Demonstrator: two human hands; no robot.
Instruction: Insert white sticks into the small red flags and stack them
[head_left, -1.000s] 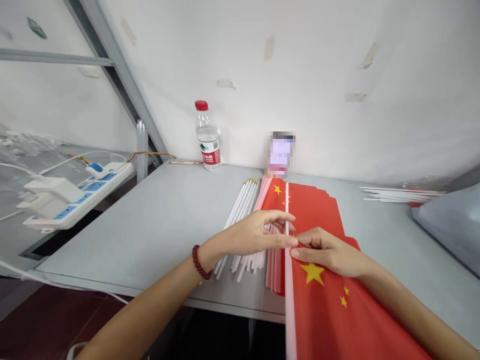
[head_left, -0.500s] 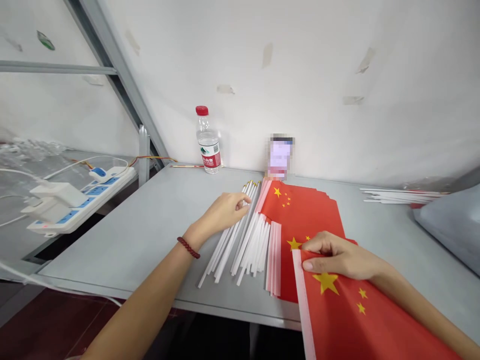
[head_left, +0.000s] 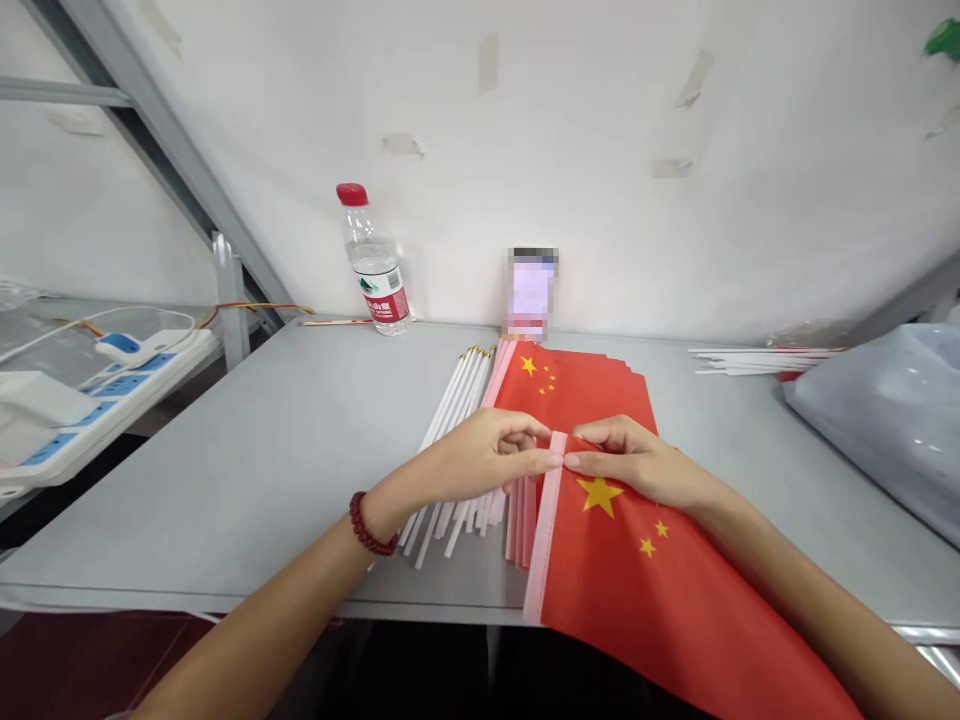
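Observation:
A red flag (head_left: pixel 637 580) with yellow stars and a white sleeve along its left edge hangs from my hands over the table's front edge. My right hand (head_left: pixel 637 455) pinches its top edge beside the sleeve, thumb and fingers closed. At the top of the white sleeve my left hand (head_left: pixel 495 455), with a dark red bead bracelet on the wrist, has thumb and index fingertips closed on the cloth. Behind my left hand lie white sticks (head_left: pixel 454 395) with gold tips, partly covered by it. Beside them is a stack of red flags (head_left: pixel 592 380), their sleeves to the left.
A water bottle (head_left: pixel 375 265) with a red cap stands by the wall, and a blurred-out phone (head_left: pixel 531 295) leans there too. More white sticks (head_left: pixel 757 362) and a grey plastic bag (head_left: pixel 892 420) lie at the right. A power strip (head_left: pixel 112 405) with cables is at the left.
My left hand has moved from above the sticks to the flag's sleeve and pinches it. The flag in my right hand has come up and left. The view has shifted right.

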